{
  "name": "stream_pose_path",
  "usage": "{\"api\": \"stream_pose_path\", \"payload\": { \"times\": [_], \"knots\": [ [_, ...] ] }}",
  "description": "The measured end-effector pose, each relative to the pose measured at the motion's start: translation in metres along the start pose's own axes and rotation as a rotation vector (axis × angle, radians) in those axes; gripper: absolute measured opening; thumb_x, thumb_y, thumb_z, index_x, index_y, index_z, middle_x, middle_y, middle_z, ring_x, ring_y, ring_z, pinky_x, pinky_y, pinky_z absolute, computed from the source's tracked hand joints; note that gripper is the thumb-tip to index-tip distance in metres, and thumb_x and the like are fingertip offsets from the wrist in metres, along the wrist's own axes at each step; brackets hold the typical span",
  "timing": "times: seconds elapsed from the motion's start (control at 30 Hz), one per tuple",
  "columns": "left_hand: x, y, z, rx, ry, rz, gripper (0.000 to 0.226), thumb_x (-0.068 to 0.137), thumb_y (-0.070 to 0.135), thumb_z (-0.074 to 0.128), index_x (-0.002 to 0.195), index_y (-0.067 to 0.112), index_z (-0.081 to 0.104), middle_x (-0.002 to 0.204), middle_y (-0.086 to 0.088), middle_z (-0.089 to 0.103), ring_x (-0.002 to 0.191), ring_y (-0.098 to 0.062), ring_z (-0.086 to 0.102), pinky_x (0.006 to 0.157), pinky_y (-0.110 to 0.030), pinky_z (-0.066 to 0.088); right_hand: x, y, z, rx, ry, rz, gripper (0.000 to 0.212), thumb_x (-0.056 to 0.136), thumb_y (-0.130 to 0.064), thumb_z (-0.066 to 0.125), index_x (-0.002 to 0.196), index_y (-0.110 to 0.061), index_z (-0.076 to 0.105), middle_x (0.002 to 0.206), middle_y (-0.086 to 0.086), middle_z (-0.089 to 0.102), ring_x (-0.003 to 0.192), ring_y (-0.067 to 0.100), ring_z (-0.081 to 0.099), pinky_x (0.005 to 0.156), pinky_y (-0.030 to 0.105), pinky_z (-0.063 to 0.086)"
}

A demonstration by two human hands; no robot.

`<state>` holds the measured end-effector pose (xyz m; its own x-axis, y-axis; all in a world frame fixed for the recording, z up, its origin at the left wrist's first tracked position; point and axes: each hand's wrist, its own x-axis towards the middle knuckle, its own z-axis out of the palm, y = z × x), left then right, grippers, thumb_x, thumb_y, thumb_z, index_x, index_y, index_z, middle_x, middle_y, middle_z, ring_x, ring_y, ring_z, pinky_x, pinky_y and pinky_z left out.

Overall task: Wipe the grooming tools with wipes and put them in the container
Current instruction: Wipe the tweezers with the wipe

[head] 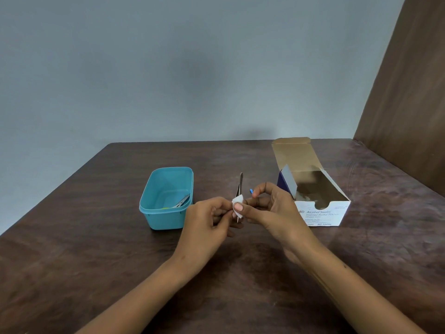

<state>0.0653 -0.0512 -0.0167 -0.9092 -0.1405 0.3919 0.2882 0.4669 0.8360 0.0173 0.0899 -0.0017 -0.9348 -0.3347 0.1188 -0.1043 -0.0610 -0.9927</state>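
Head view, slim metal tool, folded white wipe

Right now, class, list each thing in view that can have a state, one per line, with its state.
Container: open, tools inside.
Swab box: lid flap up.
Nail file: upright, held by left hand.
Wipe: pinched round the file by right hand.

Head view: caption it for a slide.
Both hands wipe a nail file with an alcohol swab beside a teal container.
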Motion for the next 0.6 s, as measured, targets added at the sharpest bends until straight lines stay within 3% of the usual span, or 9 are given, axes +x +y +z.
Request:
{"api": "stream_pose_path", "payload": {
  "times": [0.13, 0.27, 0.43, 0.53, 0.6],
  "knots": [
    [0.006, 0.009, -0.007, -0.091, 0.011, -0.034, 0.021, 0.088, 0.003, 0.059, 0.101, 0.014, 0.072, 0.091, 0.001, 0.075, 0.086, -0.006, 0.070, 0.068, -0.021, 0.058, 0.002, -0.003, -0.005, -0.231, 0.076, -0.144, 0.040, 0.067, -0.008, 0.083, 0.079, -0.019, 0.047, 0.076, 0.010, 0.073, 0.072, 0.019, 0.072, 0.067, 0.032, 0.055],
    [0.010, 0.018, -0.015, -0.222, 0.100, -0.032, 0.014, 0.080, 0.018, 0.069, 0.094, 0.014, 0.072, 0.085, 0.001, 0.076, 0.081, -0.008, 0.072, 0.067, -0.023, 0.059, -0.002, -0.006, 0.000, -0.460, 0.110, -0.233, 0.042, 0.066, -0.015, 0.085, 0.079, -0.022, 0.046, 0.070, 0.002, 0.073, 0.063, 0.011, 0.070, 0.067, 0.034, 0.059],
    [0.009, 0.015, -0.014, -0.243, 0.106, -0.017, 0.008, 0.080, 0.010, 0.069, 0.088, 0.009, 0.065, 0.079, -0.008, 0.076, 0.075, -0.018, 0.074, 0.068, -0.036, 0.061, -0.007, -0.005, 0.007, -0.486, 0.151, -0.341, 0.039, 0.065, -0.021, 0.085, 0.076, -0.018, 0.048, 0.064, -0.003, 0.072, 0.062, 0.005, 0.069, 0.065, 0.042, 0.058],
    [0.009, 0.014, -0.016, -0.218, 0.106, 0.020, 0.022, 0.080, 0.012, 0.070, 0.101, 0.012, 0.065, 0.079, -0.006, 0.076, 0.076, -0.015, 0.074, 0.071, -0.031, 0.060, -0.008, -0.003, 0.009, -0.481, 0.163, -0.360, 0.039, 0.064, -0.025, 0.085, 0.076, -0.017, 0.049, 0.064, -0.003, 0.072, 0.063, 0.005, 0.069, 0.063, 0.043, 0.057],
    [0.010, 0.013, -0.016, -0.155, 0.106, 0.031, 0.024, 0.077, 0.014, 0.073, 0.100, 0.015, 0.069, 0.080, -0.002, 0.076, 0.078, -0.011, 0.073, 0.073, -0.029, 0.059, -0.008, -0.001, 0.009, -0.517, 0.156, -0.355, 0.040, 0.064, -0.026, 0.085, 0.074, -0.022, 0.047, 0.063, -0.004, 0.072, 0.062, 0.006, 0.069, 0.064, 0.042, 0.057]
  ]
}}
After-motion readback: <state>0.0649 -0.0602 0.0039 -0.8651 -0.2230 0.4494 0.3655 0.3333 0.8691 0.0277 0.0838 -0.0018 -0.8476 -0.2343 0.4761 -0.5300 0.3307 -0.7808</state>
